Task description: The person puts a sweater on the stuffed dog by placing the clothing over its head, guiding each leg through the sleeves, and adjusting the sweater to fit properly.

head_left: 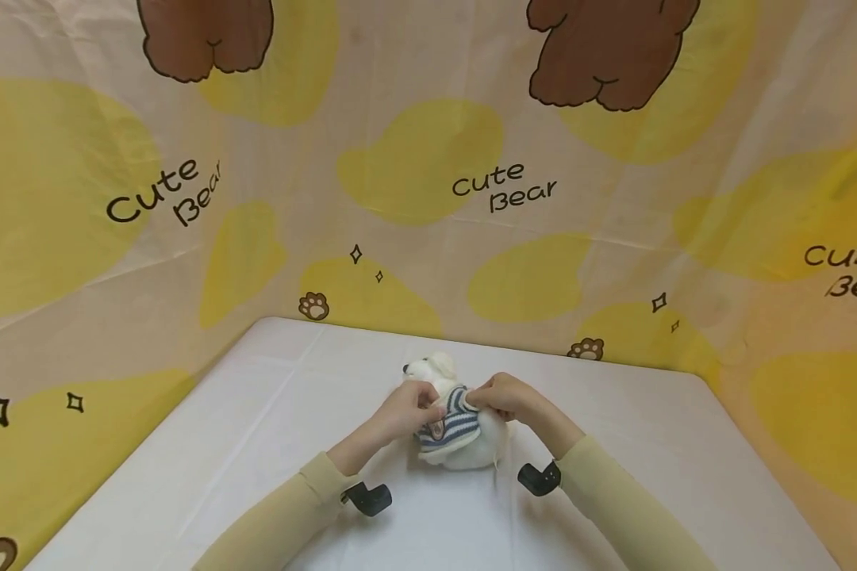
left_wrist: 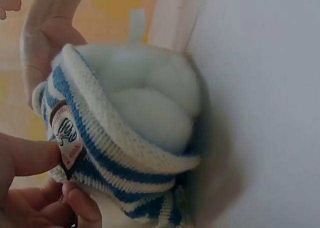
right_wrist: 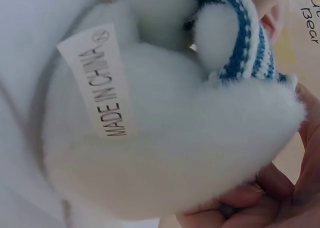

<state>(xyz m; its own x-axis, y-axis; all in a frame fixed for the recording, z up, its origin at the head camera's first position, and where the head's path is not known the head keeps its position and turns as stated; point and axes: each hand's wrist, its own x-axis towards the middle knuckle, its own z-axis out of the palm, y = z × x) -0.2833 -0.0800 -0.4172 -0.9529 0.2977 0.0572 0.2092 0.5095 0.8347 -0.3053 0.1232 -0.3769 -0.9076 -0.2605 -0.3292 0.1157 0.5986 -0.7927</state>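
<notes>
A white plush dog point(head_left: 489, 444) in a blue-and-white striped knit sweater point(head_left: 460, 428) lies on the table, its head toward the far left. My left hand point(head_left: 410, 408) pinches the sweater near its neck end. Close up in the left wrist view, the left thumb point(left_wrist: 32, 157) presses beside a dark-edged patch point(left_wrist: 67, 135), fingers curled beneath. At the sweater's upper edge, my right hand point(head_left: 507, 396) pinches the knit near the plush's back. The right wrist view shows the curled right fingers point(right_wrist: 240, 195) partly hidden behind the white fur. A "MADE IN CHINA" label point(right_wrist: 102, 87) hangs from the plush.
The white-covered table point(head_left: 271, 373) stands against a cloth backdrop point(head_left: 400, 159) printed with bears and yellow patches. Black wrist cameras point(head_left: 371, 500) sit at both cuffs, low over the table in front of the plush.
</notes>
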